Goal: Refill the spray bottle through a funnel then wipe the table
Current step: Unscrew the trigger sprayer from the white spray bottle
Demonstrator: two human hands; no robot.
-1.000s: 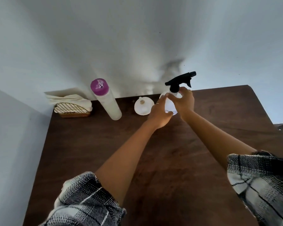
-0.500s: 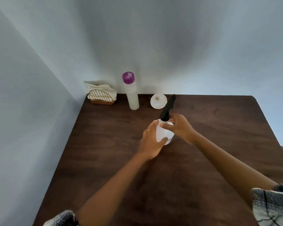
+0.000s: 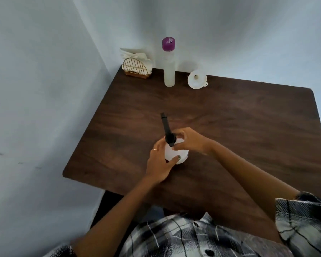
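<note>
Two hands: both of mine on the translucent white plastic spray bottle [image 3: 176, 153]
Spray bottle: upright on the dark brown wooden tabletop [image 3: 230, 117], near my edge
Left hand [image 3: 160, 163]: wrapped around the bottle body, thumb across its front
Right hand [image 3: 188, 140]: fingers pinching the black trigger sprayer head [image 3: 167, 131] at the neck
White plastic funnel [image 3: 197, 79]: at the far edge, wide mouth facing me
Tall clear bottle with purple cap [image 3: 169, 62]: upright, left of the funnel
Gold wire napkin holder [image 3: 136, 68]: far left corner, holding white napkins
</note>
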